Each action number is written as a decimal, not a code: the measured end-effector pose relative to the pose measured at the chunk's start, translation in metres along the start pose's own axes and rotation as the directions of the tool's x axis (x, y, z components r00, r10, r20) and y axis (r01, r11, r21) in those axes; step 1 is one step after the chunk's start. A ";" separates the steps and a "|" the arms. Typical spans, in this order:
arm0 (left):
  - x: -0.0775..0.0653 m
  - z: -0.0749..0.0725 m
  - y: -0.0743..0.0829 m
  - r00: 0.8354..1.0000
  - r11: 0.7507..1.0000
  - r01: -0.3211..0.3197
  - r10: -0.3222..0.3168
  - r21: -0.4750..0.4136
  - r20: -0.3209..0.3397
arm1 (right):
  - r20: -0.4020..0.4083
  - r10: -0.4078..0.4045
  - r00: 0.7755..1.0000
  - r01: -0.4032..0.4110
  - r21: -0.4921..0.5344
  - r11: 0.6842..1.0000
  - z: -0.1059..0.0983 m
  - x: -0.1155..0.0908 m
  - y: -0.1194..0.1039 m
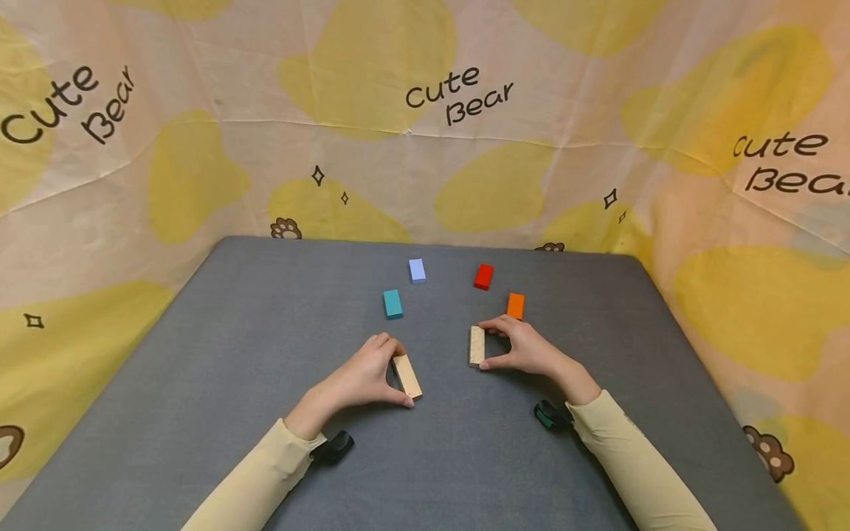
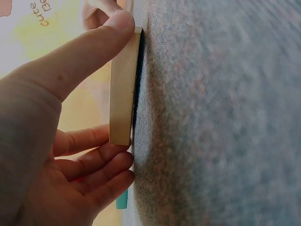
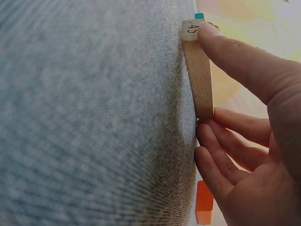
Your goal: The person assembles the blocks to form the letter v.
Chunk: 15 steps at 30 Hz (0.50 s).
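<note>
My left hand point(image 1: 368, 372) holds a plain wooden block point(image 1: 408, 377) lengthwise, thumb at the near end and fingers at the far end. In the left wrist view that wooden block point(image 2: 123, 89) lies along the grey cloth, with a dark shadow line under its edge. Across from it, the right hand point(image 1: 524, 348) pinches a second wooden block point(image 1: 477, 346) the same way. The right wrist view shows this block point(image 3: 201, 77) with handwritten digits on its pale end, under the thumb. The two blocks stand apart, angled slightly differently.
Beyond the hands lie a teal block point(image 1: 392, 304), a light blue block point(image 1: 417, 271), a red block point(image 1: 484, 277) and an orange block point(image 1: 515, 305), the last right behind the right hand's fingers. A patterned cloth point(image 1: 372, 88) surrounds the grey table point(image 1: 279, 310).
</note>
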<state>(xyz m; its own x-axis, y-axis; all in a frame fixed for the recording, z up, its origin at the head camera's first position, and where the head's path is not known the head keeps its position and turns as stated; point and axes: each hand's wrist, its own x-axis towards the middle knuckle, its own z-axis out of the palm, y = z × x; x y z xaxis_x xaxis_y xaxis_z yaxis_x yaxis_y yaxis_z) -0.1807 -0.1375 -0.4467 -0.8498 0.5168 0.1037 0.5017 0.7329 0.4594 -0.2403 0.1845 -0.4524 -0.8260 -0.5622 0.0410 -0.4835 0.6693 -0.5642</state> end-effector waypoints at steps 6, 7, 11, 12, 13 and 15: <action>-0.001 0.001 0.000 1.000 1.000 0.022 -0.022 -0.004 0.004 | 0.002 0.002 1.000 -0.002 -0.004 1.000 0.000 0.000 -0.001; 0.000 0.001 0.000 1.000 1.000 0.025 -0.025 -0.004 0.005 | 0.001 0.001 1.000 -0.001 -0.005 1.000 0.000 0.000 -0.001; 0.000 0.001 0.000 0.999 1.000 0.031 -0.031 -0.005 0.012 | -0.001 -0.003 1.000 0.003 -0.003 1.000 0.000 0.000 -0.002; 0.001 0.001 0.000 0.999 0.999 0.034 -0.034 -0.004 0.015 | -0.001 -0.004 1.000 0.004 -0.004 1.000 0.000 -0.001 -0.002; 0.001 0.001 0.000 0.999 0.999 0.035 -0.035 -0.005 0.016 | -0.001 -0.005 1.000 0.005 -0.004 1.000 0.000 -0.001 -0.002; 0.001 0.002 -0.001 0.999 0.999 0.035 -0.035 -0.006 0.019 | -0.002 -0.005 1.000 0.005 -0.007 1.000 0.000 -0.001 -0.002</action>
<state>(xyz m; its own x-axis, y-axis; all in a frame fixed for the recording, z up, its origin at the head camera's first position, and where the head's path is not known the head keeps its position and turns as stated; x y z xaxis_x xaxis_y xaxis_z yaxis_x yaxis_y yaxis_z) -0.1818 -0.1368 -0.4484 -0.8638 0.4989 0.0709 0.4704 0.7480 0.4681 -0.2385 0.1833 -0.4512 -0.8244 -0.5641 0.0455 -0.4892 0.6699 -0.5586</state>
